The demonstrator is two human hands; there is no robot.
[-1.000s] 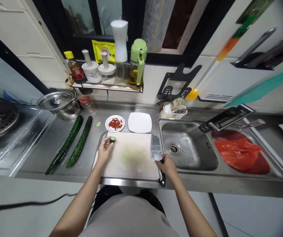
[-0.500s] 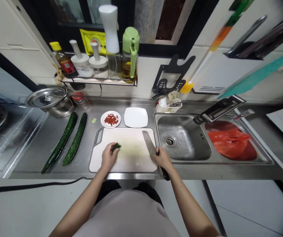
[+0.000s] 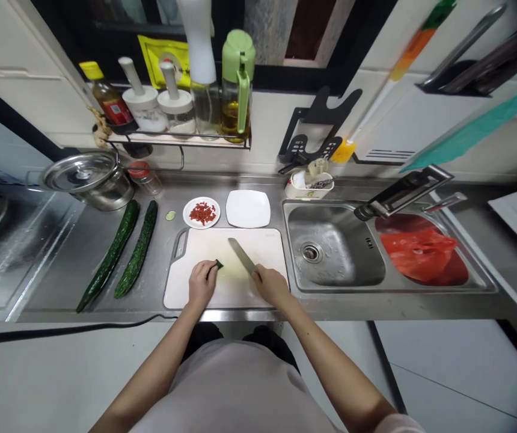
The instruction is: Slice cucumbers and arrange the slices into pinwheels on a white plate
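Note:
On the white cutting board (image 3: pixel 181 288), my left hand (image 3: pixel 202 281) holds a short dark green cucumber piece (image 3: pixel 219 264), mostly covered by the fingers. My right hand (image 3: pixel 270 284) is closed around the handle of a kitchen knife (image 3: pixel 241 255). Its blade points up and left over the board, a little to the right of the cucumber piece and apart from it. Behind the board are a small plate (image 3: pixel 187 219) of red bits and a bare white square plate (image 3: pixel 248 208). A thin pale green slice (image 3: pixel 170 215) lies on the counter.
Two long cucumbers (image 3: pixel 109 258) lie left of the board. A lidded steel pot (image 3: pixel 100 189) and a red-capped jar (image 3: pixel 143 176) stand behind them. To the right is the sink (image 3: pixel 335 258) with a red bag (image 3: pixel 421 255) in its side basin. Bottles fill the wall shelf (image 3: pixel 177 140).
My right hand has brought the knife leftward, nearer the cucumber piece. My left hand has turned the piece lower, so less of it shows. The view has tilted slightly.

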